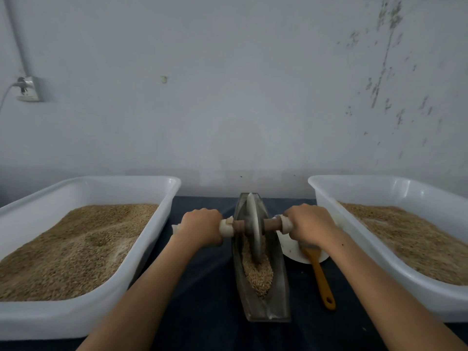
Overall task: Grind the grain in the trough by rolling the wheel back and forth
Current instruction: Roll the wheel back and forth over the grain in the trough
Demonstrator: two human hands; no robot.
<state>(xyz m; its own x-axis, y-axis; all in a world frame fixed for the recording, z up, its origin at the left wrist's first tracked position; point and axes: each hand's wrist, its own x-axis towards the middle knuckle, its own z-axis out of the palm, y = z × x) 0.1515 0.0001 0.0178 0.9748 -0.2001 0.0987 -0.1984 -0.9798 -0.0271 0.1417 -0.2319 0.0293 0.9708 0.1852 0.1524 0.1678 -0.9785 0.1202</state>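
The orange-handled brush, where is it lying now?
In the head view, the brush lies on the dark cloth right of the trough, its bristle end on the white plate under the right hand.

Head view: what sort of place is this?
Probably a small, plain grain-processing workroom. Two white tubs of grain flank a metal trough with a grinding wheel on a dark-covered table, against a scuffed bare wall.
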